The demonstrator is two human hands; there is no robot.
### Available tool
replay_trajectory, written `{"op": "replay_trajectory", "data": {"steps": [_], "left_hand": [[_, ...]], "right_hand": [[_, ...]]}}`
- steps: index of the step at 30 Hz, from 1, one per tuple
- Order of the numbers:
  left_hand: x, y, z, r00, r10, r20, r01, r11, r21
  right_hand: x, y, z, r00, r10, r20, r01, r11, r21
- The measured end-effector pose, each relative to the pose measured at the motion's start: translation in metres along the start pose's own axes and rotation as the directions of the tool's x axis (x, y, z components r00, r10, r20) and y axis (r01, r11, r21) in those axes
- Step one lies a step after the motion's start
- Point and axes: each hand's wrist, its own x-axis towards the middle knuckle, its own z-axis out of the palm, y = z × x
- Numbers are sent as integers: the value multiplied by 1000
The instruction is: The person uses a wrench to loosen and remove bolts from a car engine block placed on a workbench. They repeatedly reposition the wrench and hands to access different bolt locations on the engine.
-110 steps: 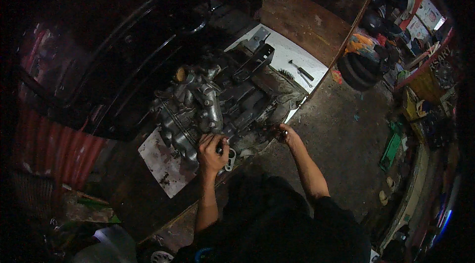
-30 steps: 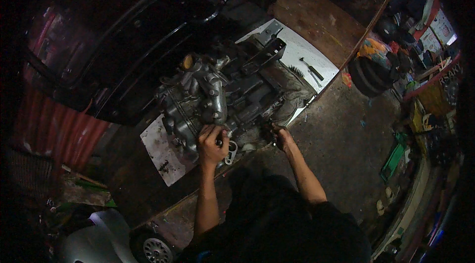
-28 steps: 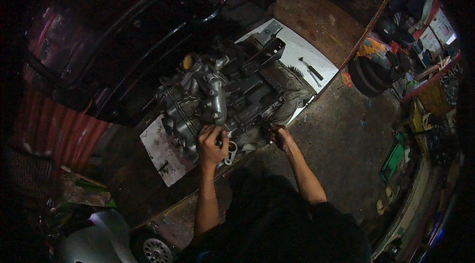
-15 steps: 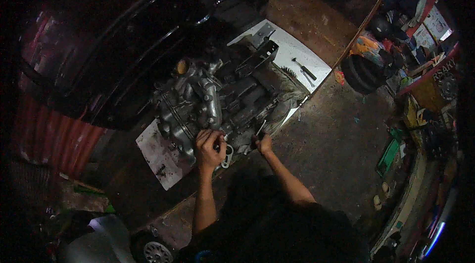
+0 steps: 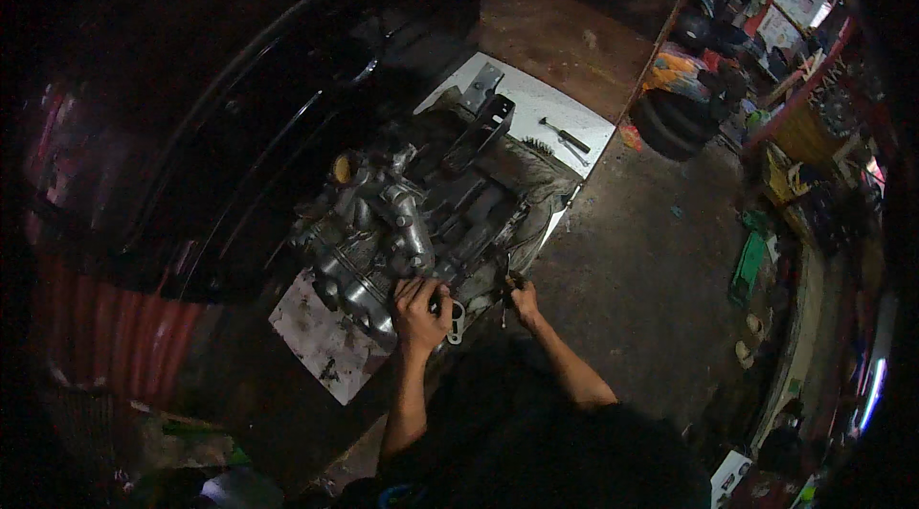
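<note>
A greasy metal engine (image 5: 412,222) lies in front of me, with a pale pipe housing standing up from it. At its near edge is my left hand (image 5: 421,311), its fingers curled and closed; what they grip, if anything, is hidden. Right beside that hand shows a light metal flange plate (image 5: 457,325) with holes. My right hand (image 5: 523,304), to the right of the plate, is closed around a slim metal tool (image 5: 504,316). Dim light and the fingers hide what kind of tool it is.
Under the engine lie a stained white sheet (image 5: 325,341) and a dirty cloth (image 5: 546,183). A dark-handled tool (image 5: 572,139) and a brush (image 5: 536,146) rest on the white panel (image 5: 593,131) beyond. Black tyres (image 5: 670,124) stand at the far right. Dark car bodywork (image 5: 239,155) fills the left.
The slim tool in my right hand has turned: its bright shaft pointed up and away before, and now a thin end points down toward me. My left hand stays beside the flange plate.
</note>
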Motion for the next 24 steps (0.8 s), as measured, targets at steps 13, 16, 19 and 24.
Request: {"op": "replay_trajectory", "data": {"steps": [13,16,19,24], "left_hand": [[-5,-1,-2,1000,5,19,-6,1000,21],[-3,0,0,1000,14,17,-15,1000,20],[-6,0,-3,1000,-4,11,4,999,50],[-2,2,0,999,26,27,-27,999,43]], "right_hand": [[9,-66,-6,997,-72,23,71,997,33],[-6,-85,-4,995,-74,68,50,950,307],[-33,-135,-3,971,30,237,-129,902,412],[-42,-128,-7,933,-15,360,-189,832,522]]}}
